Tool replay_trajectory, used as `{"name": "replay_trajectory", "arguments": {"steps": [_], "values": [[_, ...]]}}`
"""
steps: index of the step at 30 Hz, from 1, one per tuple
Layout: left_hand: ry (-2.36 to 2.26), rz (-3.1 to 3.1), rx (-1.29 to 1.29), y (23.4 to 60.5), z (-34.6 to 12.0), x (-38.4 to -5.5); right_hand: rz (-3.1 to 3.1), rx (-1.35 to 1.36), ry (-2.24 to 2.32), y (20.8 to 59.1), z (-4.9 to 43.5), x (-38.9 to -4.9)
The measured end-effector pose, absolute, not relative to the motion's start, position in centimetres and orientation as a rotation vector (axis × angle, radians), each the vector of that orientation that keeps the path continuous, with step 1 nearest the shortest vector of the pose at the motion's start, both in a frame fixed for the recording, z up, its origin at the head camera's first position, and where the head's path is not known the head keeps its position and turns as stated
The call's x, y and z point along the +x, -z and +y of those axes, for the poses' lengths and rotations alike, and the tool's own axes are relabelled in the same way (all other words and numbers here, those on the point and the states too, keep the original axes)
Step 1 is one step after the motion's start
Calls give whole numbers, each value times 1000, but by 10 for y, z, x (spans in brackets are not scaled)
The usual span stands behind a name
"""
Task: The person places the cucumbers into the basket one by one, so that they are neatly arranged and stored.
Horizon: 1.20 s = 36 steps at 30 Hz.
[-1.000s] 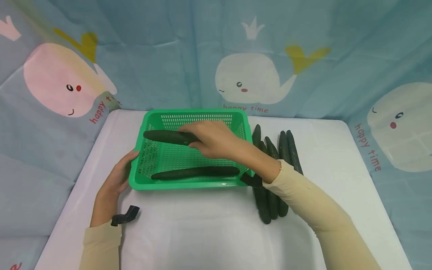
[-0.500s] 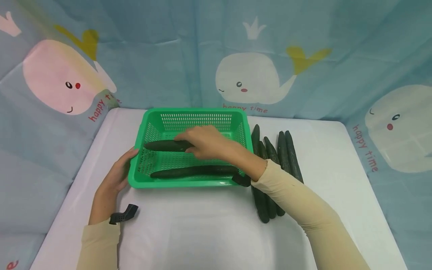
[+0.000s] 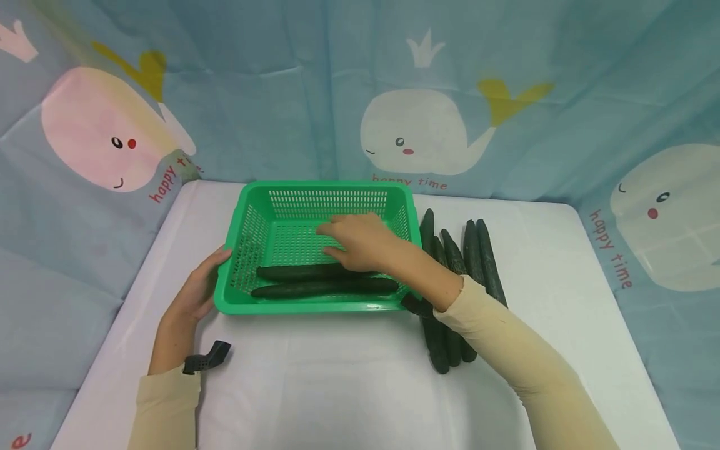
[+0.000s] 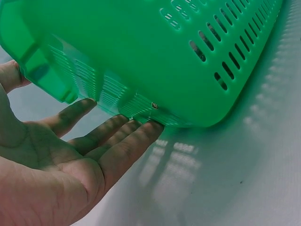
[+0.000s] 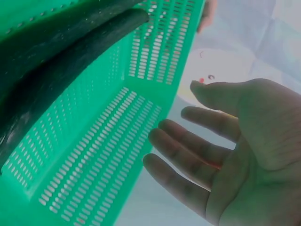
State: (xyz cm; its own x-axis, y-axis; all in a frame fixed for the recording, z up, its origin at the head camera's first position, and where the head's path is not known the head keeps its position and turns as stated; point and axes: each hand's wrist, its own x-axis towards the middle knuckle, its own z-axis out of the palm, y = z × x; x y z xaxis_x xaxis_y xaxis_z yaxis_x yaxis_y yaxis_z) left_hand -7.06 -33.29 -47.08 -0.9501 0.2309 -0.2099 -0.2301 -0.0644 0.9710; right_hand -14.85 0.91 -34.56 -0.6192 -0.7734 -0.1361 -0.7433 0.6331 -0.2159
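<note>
A green plastic basket with slotted walls stands on the white table. Two dark green cucumbers lie side by side along its near wall. My right hand hovers over the basket above the inner cucumber's right end, which it partly hides. Its fingers are spread and hold nothing, as the right wrist view also shows. At the basket's left end, my left hand rests its thumb at the rim, with nearly straight fingers touching the outer wall from below.
Several more cucumbers lie lengthwise on the table right of the basket, partly covered by my right forearm. A blue whale-print cloth hangs behind the table and at its sides.
My right hand has lowered a cucumber into the basket and let go of it beside the first one, then opened its fingers. The left hand keeps its place at the basket.
</note>
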Motion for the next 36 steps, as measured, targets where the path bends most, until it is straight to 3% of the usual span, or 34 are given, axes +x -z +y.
{"name": "replay_trajectory", "arguments": {"steps": [16,36], "values": [[-2068,1915,-37,470,-331,-72,2761,-1027,487,340,86,-135],[-2065,1915,-41,469,-329,-68,2895,-723,873,371,157,-109]]}}
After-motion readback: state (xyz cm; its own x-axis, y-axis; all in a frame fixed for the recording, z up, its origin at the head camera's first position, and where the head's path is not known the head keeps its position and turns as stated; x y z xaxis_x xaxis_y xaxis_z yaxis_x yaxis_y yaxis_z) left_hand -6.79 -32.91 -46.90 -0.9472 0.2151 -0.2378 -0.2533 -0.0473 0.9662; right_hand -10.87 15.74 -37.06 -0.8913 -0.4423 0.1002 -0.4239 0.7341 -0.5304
